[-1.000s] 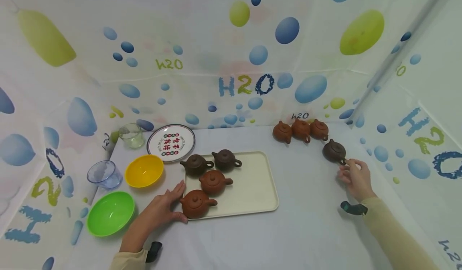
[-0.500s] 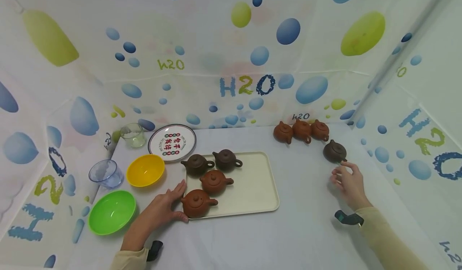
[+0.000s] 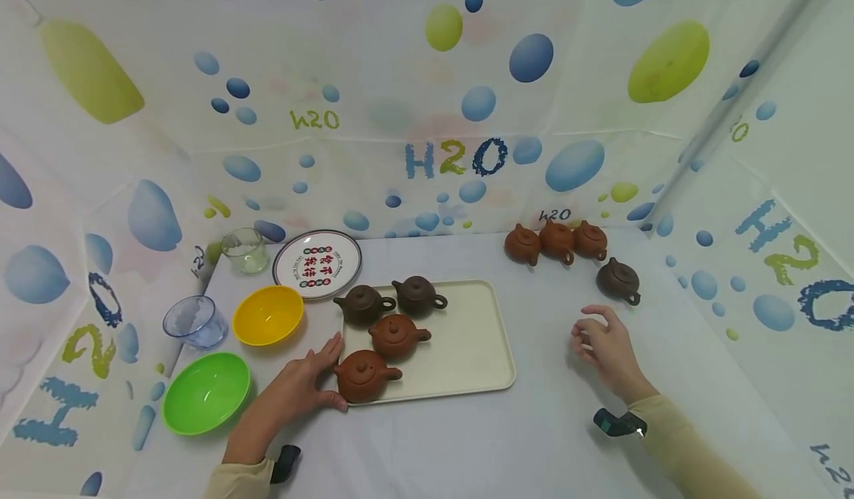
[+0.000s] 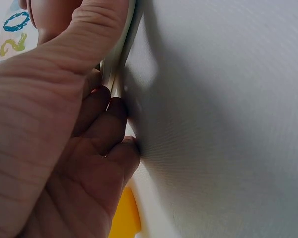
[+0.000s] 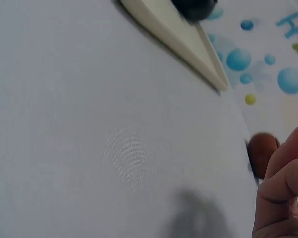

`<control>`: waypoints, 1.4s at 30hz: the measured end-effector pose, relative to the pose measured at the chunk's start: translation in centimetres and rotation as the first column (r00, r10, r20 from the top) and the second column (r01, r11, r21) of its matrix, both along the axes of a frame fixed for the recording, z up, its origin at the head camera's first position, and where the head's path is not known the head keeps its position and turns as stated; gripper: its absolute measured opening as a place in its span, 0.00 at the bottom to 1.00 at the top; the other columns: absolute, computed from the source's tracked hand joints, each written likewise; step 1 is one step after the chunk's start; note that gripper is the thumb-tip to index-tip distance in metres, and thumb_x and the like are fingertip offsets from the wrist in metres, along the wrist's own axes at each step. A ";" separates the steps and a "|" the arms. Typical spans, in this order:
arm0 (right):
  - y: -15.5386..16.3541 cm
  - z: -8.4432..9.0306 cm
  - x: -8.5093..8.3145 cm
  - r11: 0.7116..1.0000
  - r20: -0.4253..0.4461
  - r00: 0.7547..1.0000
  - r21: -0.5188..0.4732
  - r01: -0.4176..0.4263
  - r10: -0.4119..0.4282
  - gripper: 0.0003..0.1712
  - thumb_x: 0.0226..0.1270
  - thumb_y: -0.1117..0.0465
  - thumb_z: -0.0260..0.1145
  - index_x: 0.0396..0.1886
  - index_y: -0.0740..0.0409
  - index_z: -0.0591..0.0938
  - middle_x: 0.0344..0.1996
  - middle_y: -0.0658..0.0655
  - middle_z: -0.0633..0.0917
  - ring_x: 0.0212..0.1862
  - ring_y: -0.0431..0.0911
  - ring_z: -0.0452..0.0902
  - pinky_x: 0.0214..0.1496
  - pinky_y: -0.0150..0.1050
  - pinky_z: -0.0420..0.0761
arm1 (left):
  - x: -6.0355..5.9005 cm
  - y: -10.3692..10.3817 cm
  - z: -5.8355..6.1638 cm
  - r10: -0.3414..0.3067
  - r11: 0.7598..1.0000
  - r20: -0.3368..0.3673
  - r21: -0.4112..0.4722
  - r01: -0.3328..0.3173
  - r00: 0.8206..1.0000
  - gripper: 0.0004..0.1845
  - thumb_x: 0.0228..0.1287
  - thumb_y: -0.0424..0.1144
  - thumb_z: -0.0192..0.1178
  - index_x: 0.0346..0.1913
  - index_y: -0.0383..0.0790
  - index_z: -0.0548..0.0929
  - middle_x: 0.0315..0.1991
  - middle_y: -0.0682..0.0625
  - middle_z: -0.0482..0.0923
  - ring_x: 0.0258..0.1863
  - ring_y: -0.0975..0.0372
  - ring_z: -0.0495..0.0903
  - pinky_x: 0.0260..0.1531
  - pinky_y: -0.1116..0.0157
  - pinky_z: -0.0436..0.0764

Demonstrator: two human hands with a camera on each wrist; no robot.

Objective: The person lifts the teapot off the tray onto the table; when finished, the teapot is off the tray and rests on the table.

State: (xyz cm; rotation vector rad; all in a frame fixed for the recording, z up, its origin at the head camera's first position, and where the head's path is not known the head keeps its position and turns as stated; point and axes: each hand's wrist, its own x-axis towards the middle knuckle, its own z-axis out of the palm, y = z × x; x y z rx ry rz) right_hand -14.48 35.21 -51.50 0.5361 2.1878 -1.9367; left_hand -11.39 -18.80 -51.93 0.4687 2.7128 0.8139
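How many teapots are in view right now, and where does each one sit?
8. Four on the tray: dark ones and at the back, reddish ones and nearer. Four on the table: three by the back wall, one dark in front.

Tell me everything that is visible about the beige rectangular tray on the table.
The beige rectangular tray looks like smooth plastic, with rounded corners and a low raised rim. It lies flat on the white table, near the middle. Four small clay teapots stand on its left half: two dark brown teapots at the back and two reddish-brown teapots nearer the person. Its right half is bare. The left hand rests against its near left edge.
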 end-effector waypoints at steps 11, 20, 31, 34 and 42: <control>-5.0 0.2 1.4 0.985 -0.006 0.988 0.078 -0.152 0.153 0.22 0.83 0.59 0.56 0.71 0.54 0.66 0.36 0.51 0.86 0.30 0.41 0.79 0.24 0.30 0.76 | -0.1 -0.1 -0.1 -0.002 1.000 0.008 -0.006 0.002 1.000 0.62 0.45 0.53 0.85 0.82 0.35 0.65 0.83 0.37 0.62 0.72 0.21 0.67 0.72 0.31 0.71; -8.6 -0.3 2.9 0.944 -0.074 0.941 0.027 -0.330 0.331 0.20 0.82 0.62 0.58 0.69 0.61 0.73 0.44 0.64 0.89 0.23 0.44 0.81 0.18 0.28 0.70 | -0.1 0.0 -0.1 -0.004 1.000 -0.001 -0.006 0.004 1.000 0.62 0.45 0.54 0.85 0.82 0.35 0.65 0.83 0.38 0.63 0.72 0.21 0.67 0.72 0.32 0.71; -14.2 -0.2 3.4 0.841 -0.056 0.846 -0.094 -0.533 0.530 0.26 0.84 0.55 0.61 0.74 0.59 0.74 0.53 0.65 0.91 0.21 0.41 0.82 0.16 0.26 0.70 | 0.0 -0.1 -0.2 0.003 1.000 0.012 0.000 -0.003 1.000 0.63 0.44 0.54 0.85 0.83 0.36 0.64 0.83 0.38 0.62 0.73 0.21 0.66 0.73 0.31 0.70; -15.7 -0.3 3.5 0.804 -0.052 0.816 -0.143 -0.577 0.576 0.25 0.84 0.54 0.61 0.73 0.60 0.74 0.51 0.64 0.91 0.21 0.39 0.81 0.16 0.26 0.69 | -0.1 -0.1 -0.3 -0.001 1.000 0.005 -0.004 0.001 1.000 0.63 0.44 0.54 0.85 0.82 0.36 0.64 0.83 0.38 0.62 0.72 0.21 0.66 0.73 0.31 0.71; -20.1 -0.9 3.8 0.722 -0.058 0.756 -0.257 -0.643 0.652 0.24 0.83 0.56 0.62 0.72 0.59 0.76 0.50 0.66 0.92 0.22 0.38 0.83 0.14 0.26 0.68 | -0.2 -0.1 -0.2 -0.007 1.000 -0.007 -0.007 0.007 1.000 0.62 0.45 0.54 0.85 0.82 0.35 0.65 0.82 0.36 0.63 0.72 0.21 0.66 0.72 0.31 0.71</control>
